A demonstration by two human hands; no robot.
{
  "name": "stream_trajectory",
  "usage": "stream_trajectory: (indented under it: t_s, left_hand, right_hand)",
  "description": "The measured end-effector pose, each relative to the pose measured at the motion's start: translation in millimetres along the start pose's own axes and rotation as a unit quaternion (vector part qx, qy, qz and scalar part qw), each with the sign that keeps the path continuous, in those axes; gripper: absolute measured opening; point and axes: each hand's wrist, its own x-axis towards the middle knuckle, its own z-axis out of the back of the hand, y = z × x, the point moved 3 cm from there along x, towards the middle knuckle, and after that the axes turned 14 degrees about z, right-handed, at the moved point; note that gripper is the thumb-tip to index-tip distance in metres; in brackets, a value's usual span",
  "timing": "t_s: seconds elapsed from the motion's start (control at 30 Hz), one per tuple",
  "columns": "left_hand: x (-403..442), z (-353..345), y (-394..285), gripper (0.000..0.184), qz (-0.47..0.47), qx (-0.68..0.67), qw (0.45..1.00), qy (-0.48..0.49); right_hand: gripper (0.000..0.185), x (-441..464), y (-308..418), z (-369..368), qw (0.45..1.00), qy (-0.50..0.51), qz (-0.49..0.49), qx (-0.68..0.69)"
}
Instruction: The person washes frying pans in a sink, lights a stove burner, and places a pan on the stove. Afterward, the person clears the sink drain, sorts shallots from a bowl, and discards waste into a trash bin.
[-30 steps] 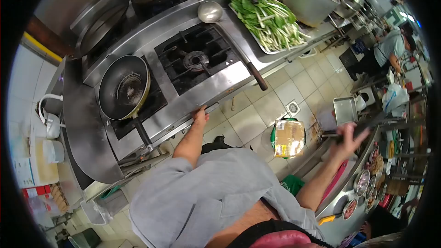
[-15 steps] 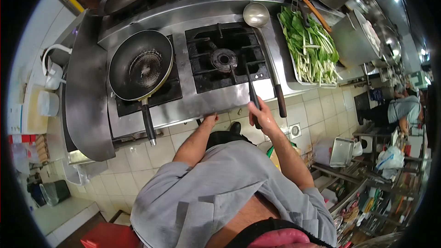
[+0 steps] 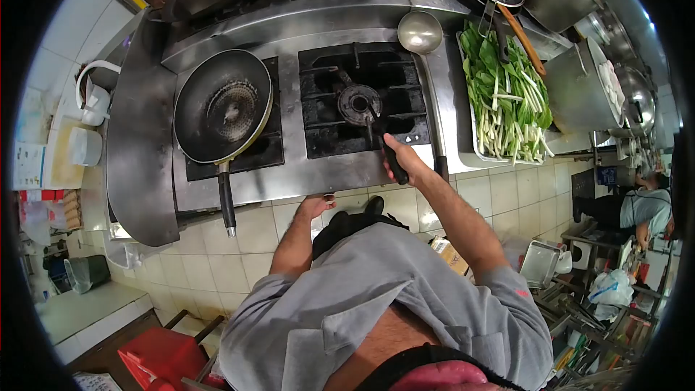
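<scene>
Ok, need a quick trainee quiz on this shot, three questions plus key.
1. Which hand holds the black-handled tool over the bare burner?
2. True or false: the frying pan sits on the left burner grate.
3. Fill in: the tray to the right of the ladle holds leafy ____.

Key:
1. The right hand.
2. True.
3. Greens.

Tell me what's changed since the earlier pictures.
The right-hand grip, holding a black-handled tool, swung from the right over to the stove, bringing the tool's end over the burner. The left-hand grip stays by the stove's front edge; pan, ladle and greens stay put.
</scene>
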Motion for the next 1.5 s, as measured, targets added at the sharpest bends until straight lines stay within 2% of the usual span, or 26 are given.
stream_trajectory:
  t_s: [0.07, 0.1, 0.17, 0.2, 0.27, 0.3, 0.37, 0.57, 0.73, 0.83, 0.93, 1.13, 1.17, 1.3, 1.37, 1.43, 1.5]
  left_hand:
    - [-11.2, 4.1, 5.2, 0.018, -0.009, 0.053, 0.992, -0.110]
    - [-18.0, -0.6, 6.9, 0.018, -0.009, 0.053, 0.992, -0.111]
    - [-35.9, -5.5, 8.1, 0.025, -0.039, 0.164, 0.956, -0.239]
    - [-40.0, 0.2, 12.6, 0.025, -0.041, 0.163, 0.956, -0.240]
    - [-45.4, 32.6, 27.5, 0.036, -0.051, 0.172, 0.931, -0.317]
    - [-48.4, 45.2, 35.8, 0.036, -0.051, 0.171, 0.932, -0.316]
    - [-58.4, 69.6, 48.8, 0.044, -0.042, 0.188, 0.906, -0.378]
    - [-82.4, 99.7, 63.6, 0.055, -0.036, 0.194, 0.898, -0.394]
    - [-87.8, 101.7, 54.9, 0.052, -0.053, 0.208, 0.902, -0.374]
    - [-88.7, 102.4, 44.3, 0.051, -0.062, 0.228, 0.906, -0.352]
    - [-89.8, 98.3, 31.0, 0.048, -0.067, 0.244, 0.904, -0.345]
    - [-95.1, 107.9, 30.9, 0.040, -0.101, 0.224, 0.895, -0.372]
    - [-95.1, 111.7, 35.3, 0.040, -0.087, 0.227, 0.895, -0.373]
    - [-90.6, 125.7, 61.3, 0.040, -0.067, 0.235, 0.891, -0.383]
    - [-85.8, 127.7, 68.9, 0.042, -0.054, 0.248, 0.888, -0.384]
    - [-79.1, 112.1, 66.1, 0.044, -0.045, 0.273, 0.888, -0.367]
    - [-69.2, 76.8, 54.3, 0.045, -0.101, 0.282, 0.893, -0.337]
  right_hand:
    - [0.042, 13.7, 5.2, 0.2, 0.999, -0.007, 0.019, -0.025]
    - [0.042, 19.3, 7.9, 1.0, 0.999, -0.006, 0.019, -0.025]
    - [0.041, 28.7, 12.6, 1.2, 0.995, -0.019, 0.007, -0.093]
    - [0.040, 33.1, 13.1, 2.7, 0.995, -0.019, -0.002, -0.101]
    - [0.040, 41.4, 15.0, 3.6, 0.992, -0.019, 0.001, -0.122]
    - [0.040, 43.7, 15.6, 3.4, 0.990, -0.022, 0.003, -0.142]
    - [0.039, 41.2, 21.1, -0.6, 0.987, -0.027, -0.008, -0.156]
    - [0.036, 33.5, 28.9, -8.8, 0.983, -0.032, 0.016, -0.178]
    - [0.039, 17.3, 35.8, -15.6, 0.980, -0.063, 0.031, -0.184]
    - [0.044, 24.0, 38.6, -14.0, 0.970, -0.063, 0.026, -0.235]
    - [0.046, 38.3, 43.9, -12.6, 0.938, -0.067, 0.082, -0.331]
    - [0.047, 54.5, 45.7, -5.4, 0.881, -0.020, 0.099, -0.461]
    - [0.048, 55.6, 46.5, -4.1, 0.864, -0.014, 0.101, -0.493]
    - [0.050, 55.1, 46.5, 2.7, 0.851, -0.004, 0.112, -0.513]
    - [0.050, 51.8, 47.9, 8.1, 0.814, -0.007, 0.149, -0.561]
    - [0.050, 44.3, 47.2, 11.6, 0.823, -0.004, 0.122, -0.554]
    - [0.051, 34.4, 47.0, 12.2, 0.832, 0.002, 0.093, -0.547]
